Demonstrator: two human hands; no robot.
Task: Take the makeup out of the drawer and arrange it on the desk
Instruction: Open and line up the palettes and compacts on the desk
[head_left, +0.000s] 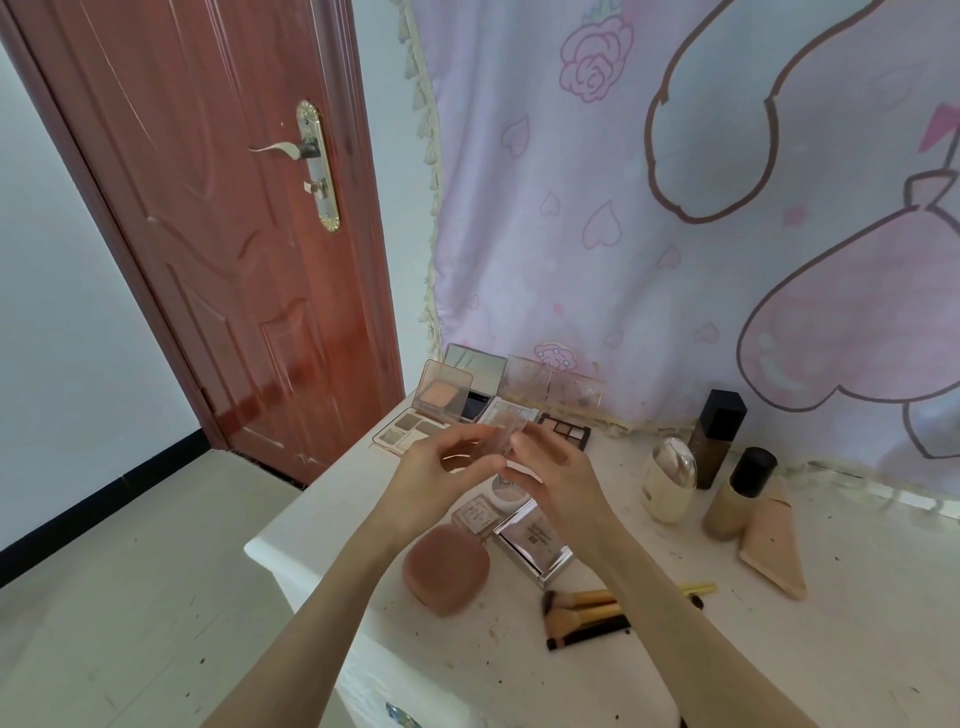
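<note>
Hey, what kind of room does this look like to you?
Probably a bedroom or dressing corner in a home. A white desk holds makeup: open eyeshadow palettes, foundation bottles and brushes. A pink cartoon cloth hangs behind it, beside a red-brown door.

White desk (857, 639), reddish-brown door (218, 218), pink hanging (597, 249) patterned with hearts and roses, terracotta compact (445, 569).

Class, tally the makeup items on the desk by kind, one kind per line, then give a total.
Open palettes standing at the back: 4
Bottles and tubes: 4
Closed compacts and cases: 4
Brushes, as far as can be told: 4
Clear item held in both hands: 1
Total: 17
</note>
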